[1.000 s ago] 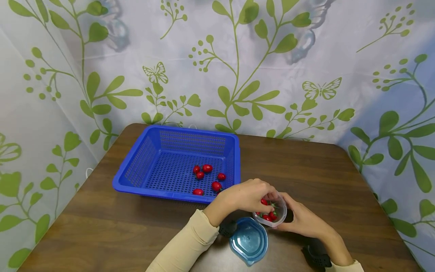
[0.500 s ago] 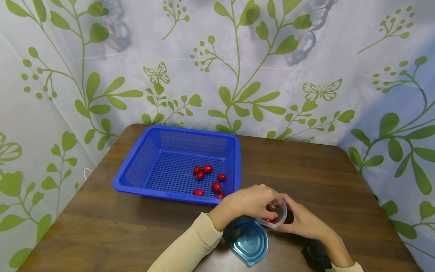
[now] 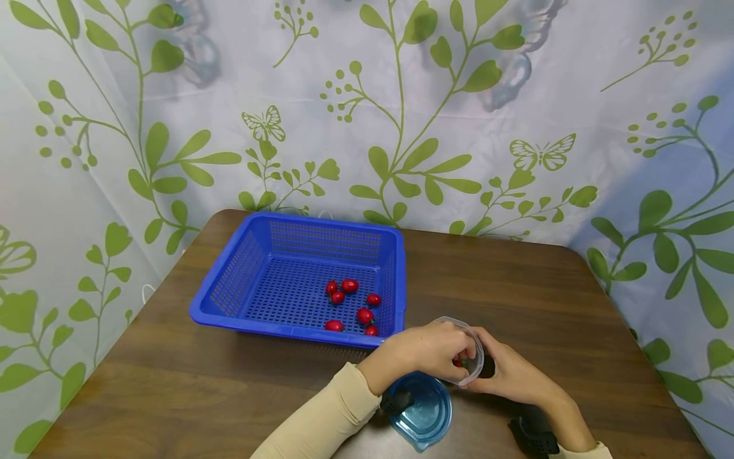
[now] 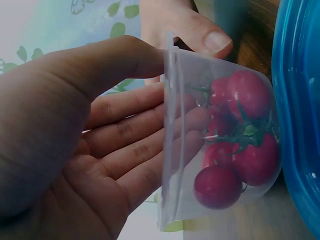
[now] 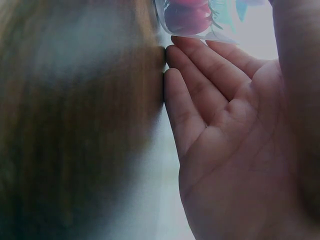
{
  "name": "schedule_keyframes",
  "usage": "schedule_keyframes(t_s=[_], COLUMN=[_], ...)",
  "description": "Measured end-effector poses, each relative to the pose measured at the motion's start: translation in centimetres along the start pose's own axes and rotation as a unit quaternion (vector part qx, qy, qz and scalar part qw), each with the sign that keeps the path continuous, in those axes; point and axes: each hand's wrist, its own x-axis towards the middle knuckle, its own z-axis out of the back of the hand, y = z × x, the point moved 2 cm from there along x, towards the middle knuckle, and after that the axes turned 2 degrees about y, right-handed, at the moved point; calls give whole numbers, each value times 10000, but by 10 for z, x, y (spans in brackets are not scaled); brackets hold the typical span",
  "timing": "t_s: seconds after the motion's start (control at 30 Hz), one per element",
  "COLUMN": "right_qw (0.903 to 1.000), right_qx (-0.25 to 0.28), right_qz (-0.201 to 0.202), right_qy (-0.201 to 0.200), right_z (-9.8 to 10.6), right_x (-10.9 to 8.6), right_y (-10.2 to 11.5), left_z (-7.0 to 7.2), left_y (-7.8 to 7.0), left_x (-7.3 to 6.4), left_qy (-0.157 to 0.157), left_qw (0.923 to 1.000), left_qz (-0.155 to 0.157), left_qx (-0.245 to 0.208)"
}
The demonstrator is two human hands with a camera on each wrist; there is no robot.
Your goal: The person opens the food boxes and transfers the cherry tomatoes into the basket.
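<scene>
In the head view, the right hand (image 3: 509,371) clamps the cup (image 3: 476,363) from the right, thumb at the near side and fingers beyond. The left hand (image 3: 440,349) enters the cup from the left of that grip. The lid (image 3: 425,413) lies on the table (image 3: 504,287) near the grip, on the person's side, partly under the left wrist. The basket (image 3: 287,331) stands left of and beyond the grip; seven red tomatoes (image 3: 365,316) show on its floor. In the left wrist view, the left fingers extend nearly straight through the cup's mouth, thumb apart from them; stemmed tomatoes lie ahead of the fingertips, at the cup's base. In the right wrist view, the right fingers extend to the cup's wall, tomatoes showing through it; the view is partly blurred.
</scene>
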Motion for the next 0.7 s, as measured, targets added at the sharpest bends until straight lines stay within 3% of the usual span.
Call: schedule_keyframes(t_s=[0.27,0.7], right_qw=[10000,10000], right_qx=[20,27], right_qz=[2,-29], right_qy=[0,-3], right_z=[0,0], right_x=[0,1], right_y=[0,-1], left_z=[-3,-6], left_y=[-1,-1], left_x=[1,1], left_qy=[196,169], left_qw=[9993,9985], left_qz=[161,393], left_qx=[-287,-333])
